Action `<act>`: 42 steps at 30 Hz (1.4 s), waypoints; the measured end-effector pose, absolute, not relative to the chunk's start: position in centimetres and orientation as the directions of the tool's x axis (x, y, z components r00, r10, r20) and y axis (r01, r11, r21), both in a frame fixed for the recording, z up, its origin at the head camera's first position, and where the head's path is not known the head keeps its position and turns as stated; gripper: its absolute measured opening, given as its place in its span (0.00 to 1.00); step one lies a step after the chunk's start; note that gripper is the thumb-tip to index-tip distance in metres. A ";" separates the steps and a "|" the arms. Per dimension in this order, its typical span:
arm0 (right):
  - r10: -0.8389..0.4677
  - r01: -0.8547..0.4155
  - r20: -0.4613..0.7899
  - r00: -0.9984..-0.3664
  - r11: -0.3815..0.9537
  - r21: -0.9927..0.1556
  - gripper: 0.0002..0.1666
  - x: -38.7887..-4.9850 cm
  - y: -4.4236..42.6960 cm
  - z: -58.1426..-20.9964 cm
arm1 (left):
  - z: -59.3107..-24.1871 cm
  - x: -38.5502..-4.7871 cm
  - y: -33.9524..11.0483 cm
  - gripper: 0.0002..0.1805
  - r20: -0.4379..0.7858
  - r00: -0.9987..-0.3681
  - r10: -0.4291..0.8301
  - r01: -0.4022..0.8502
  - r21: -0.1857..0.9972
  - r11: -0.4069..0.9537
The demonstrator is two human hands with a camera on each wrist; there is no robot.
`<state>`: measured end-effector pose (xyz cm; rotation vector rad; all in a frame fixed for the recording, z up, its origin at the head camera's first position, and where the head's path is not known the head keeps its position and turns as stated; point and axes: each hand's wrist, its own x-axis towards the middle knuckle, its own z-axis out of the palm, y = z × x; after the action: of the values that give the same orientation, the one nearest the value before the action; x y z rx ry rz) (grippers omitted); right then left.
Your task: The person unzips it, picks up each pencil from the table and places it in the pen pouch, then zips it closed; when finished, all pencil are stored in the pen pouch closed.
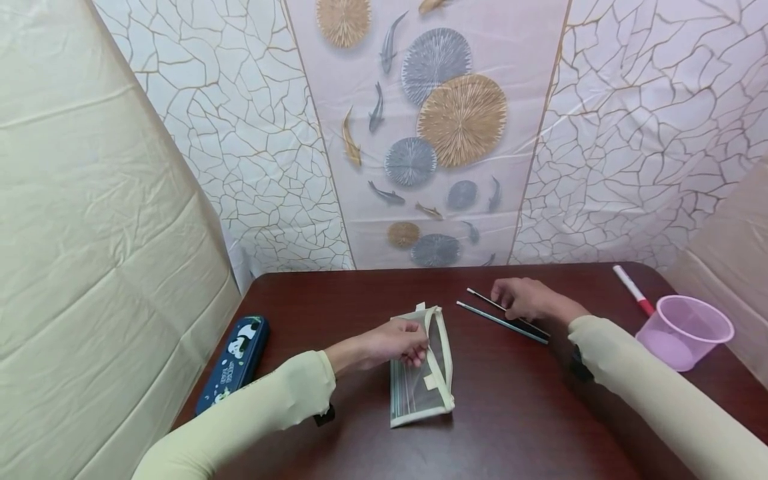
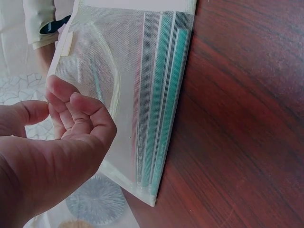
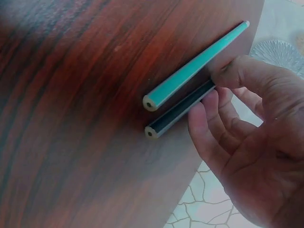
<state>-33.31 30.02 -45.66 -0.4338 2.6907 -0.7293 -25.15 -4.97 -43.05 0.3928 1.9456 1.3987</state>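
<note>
My left hand point(image 1: 399, 341) pinches the opening edge of a mesh zip pouch point(image 1: 411, 400) with cream trim, which is held partly raised off the table. Through the mesh in the left wrist view, several pencils point(image 2: 172, 85), green and dark ones among them, lie along the pouch's bottom. Off to the right, my right hand point(image 1: 528, 299) pinches a black pencil point(image 3: 180, 110) between thumb and fingers. Beside that pencil a green pencil point(image 3: 194, 66) lies on the table, roughly parallel. Both show flat, unsharpened ends in the right wrist view.
A dark blue panda pencil case point(image 1: 234, 360) lies at the table's left edge. On the right stand a pink translucent cup point(image 1: 672, 337) and, by it, a white and red marker point(image 1: 631, 288). Patterned cloth point(image 1: 270, 167) hangs behind the brown table point(image 1: 336, 293).
</note>
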 end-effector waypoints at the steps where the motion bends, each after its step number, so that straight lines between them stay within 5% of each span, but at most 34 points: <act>1: -0.372 -0.211 -0.219 -0.902 0.823 -0.527 0.20 -33.3 30.0 -45.7 | -43.1 -25.1 -5.0 0.07 -0.363 -0.709 0.604 -0.151 0.915 0.373; 8: -0.362 -0.209 -0.207 -0.909 0.826 -0.523 0.22 -33.1 30.2 -45.8 | -43.0 -25.0 -5.0 0.06 -0.363 -0.707 0.607 -0.151 0.916 0.373; 17: -0.359 -0.316 -0.050 -0.932 0.873 -0.370 0.22 -31.2 28.8 -43.8 | -43.1 -25.1 -5.1 0.06 -0.357 -0.706 0.612 -0.149 0.919 0.364; 24: -0.333 -0.321 0.053 -0.942 0.838 -0.440 0.23 -28.7 27.2 -41.8 | -43.1 -25.4 -5.2 0.06 -0.354 -0.717 0.600 -0.145 0.918 0.369; 33: -0.294 -0.007 -0.148 -0.944 0.466 -0.885 0.25 -25.4 24.9 -41.7 | -43.3 -25.6 -5.4 0.06 -0.351 -0.717 0.602 -0.151 0.921 0.358; 42: -0.370 0.281 -0.345 -0.863 0.215 -0.935 0.27 -23.1 22.6 -43.5 | -43.3 -25.6 -5.1 0.06 -0.348 -0.721 0.600 -0.137 0.919 0.369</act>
<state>-23.06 22.56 -43.49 -0.0818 1.9902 -1.6946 -25.58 -5.13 -43.33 0.3992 1.9616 1.4063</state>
